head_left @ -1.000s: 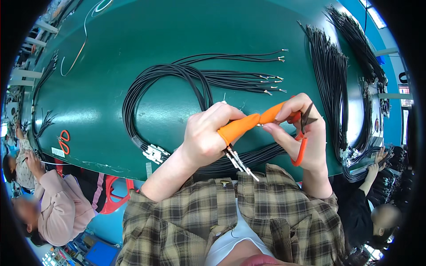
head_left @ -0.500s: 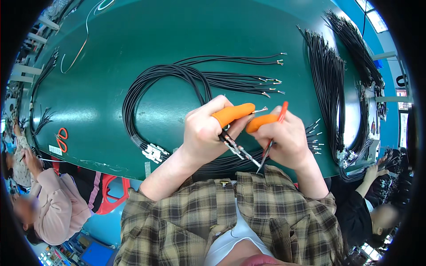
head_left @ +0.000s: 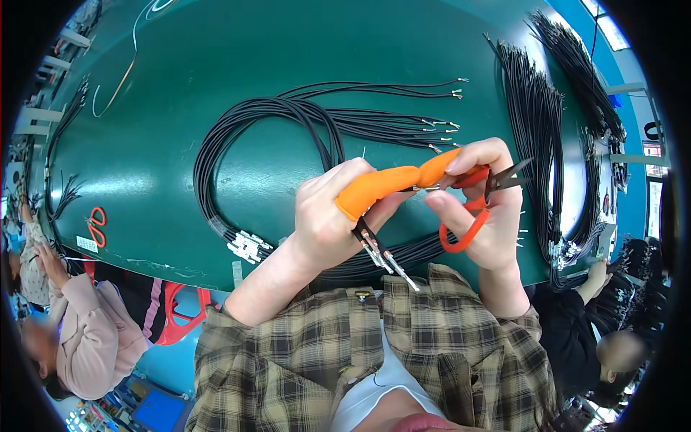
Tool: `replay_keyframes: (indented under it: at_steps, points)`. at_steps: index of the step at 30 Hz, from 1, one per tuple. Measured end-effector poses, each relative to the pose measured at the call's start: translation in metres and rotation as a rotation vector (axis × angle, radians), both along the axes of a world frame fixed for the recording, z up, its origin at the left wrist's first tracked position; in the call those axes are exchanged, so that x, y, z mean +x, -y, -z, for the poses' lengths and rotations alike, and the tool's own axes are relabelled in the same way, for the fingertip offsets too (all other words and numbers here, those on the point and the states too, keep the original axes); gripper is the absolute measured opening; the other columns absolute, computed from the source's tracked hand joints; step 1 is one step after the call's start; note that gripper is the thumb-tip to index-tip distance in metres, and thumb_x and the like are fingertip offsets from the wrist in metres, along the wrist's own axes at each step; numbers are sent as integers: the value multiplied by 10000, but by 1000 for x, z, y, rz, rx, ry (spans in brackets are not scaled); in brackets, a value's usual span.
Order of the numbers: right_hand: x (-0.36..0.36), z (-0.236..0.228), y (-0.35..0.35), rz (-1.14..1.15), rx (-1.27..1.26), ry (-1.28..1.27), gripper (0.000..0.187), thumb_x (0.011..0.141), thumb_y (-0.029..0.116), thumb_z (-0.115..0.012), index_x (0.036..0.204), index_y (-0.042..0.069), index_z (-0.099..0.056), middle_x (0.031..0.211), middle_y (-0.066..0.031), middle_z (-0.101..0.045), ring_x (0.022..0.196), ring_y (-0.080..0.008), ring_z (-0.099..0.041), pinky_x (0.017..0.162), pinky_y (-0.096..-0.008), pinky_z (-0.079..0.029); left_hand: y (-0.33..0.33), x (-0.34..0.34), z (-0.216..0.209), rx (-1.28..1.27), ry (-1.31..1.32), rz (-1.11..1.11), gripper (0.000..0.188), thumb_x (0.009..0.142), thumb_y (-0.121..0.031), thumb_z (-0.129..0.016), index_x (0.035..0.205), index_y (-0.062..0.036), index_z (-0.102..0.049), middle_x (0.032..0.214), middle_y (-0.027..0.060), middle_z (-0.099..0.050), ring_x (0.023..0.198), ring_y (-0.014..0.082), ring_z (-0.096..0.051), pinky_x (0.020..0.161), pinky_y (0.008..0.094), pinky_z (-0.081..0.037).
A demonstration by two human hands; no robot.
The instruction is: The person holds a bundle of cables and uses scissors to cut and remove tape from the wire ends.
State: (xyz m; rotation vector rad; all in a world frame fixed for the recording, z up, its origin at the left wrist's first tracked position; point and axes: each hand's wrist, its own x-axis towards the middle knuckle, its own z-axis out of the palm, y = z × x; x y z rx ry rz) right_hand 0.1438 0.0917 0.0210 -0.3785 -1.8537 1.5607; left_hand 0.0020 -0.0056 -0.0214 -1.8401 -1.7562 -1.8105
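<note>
My left hand [head_left: 320, 216] is closed around several black cables [head_left: 366, 237], whose stripped ends with bare wires stick out below the fist. An orange finger cot [head_left: 374, 189] covers one of its fingers. Between both hands lies one stripped cable end [head_left: 426, 189], pinched by my right hand [head_left: 497, 237], which wears an orange cot too. Held in that right hand is a pair of red-handled scissors [head_left: 507, 180], blades pointing right, away from the cable. A coiled bundle of black cables [head_left: 209, 165] rests on the green table just beyond my left hand.
White connectors [head_left: 249, 247] end the coil near the table's front edge. Thick black cable bundles [head_left: 534, 122] line the right side. Another pair of red scissors [head_left: 96, 227] lies at the left. People sit on either side, one in a pink sleeve [head_left: 93, 317].
The scissors have swung from pointing down at the cable ends to pointing right. My right hand has turned over, and its fingers now meet my left ones at the cable end.
</note>
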Motion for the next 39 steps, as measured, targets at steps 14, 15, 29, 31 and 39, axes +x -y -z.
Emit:
replay_keyframes:
  at_steps: [14,15,29,31,39]
  points:
    - [7,4,-14,-10,852,101,291,488,-55,-639,719,87,-534,652,-18,-570,509,-211,-480,473,-287,-384,-1,3,1,-64,9,21,365,565,8,-758,904,-23,-627,659,15,-580,442,101,-468,406,219,-361]
    - [9,6,-15,-55,818,120,278,501,-61,-648,706,89,-534,649,-16,-570,503,-212,-475,471,-285,-384,-1,3,3,-58,12,24,356,571,8,-760,899,-21,-625,657,17,-575,441,97,-465,404,216,-359]
    - [2,-10,-10,115,661,134,273,588,-3,-759,747,56,-546,725,-42,-577,673,-216,-552,577,-286,-418,-2,-2,4,26,-41,22,343,579,-21,-773,888,-7,-626,633,32,-540,451,119,-475,396,231,-357]
    - [2,-14,-12,112,657,177,238,590,-13,-735,704,57,-539,677,-23,-568,647,-222,-536,570,-282,-415,-3,-2,4,42,-62,30,346,574,-28,-774,886,-9,-627,627,37,-537,455,137,-483,396,241,-360]
    - [3,-20,-13,14,6,375,249,701,-66,-645,743,56,-432,719,-39,-499,600,-80,-409,558,-211,-359,-3,-1,4,25,-112,50,336,565,-60,-775,866,-21,-632,602,43,-520,470,175,-501,399,269,-364]
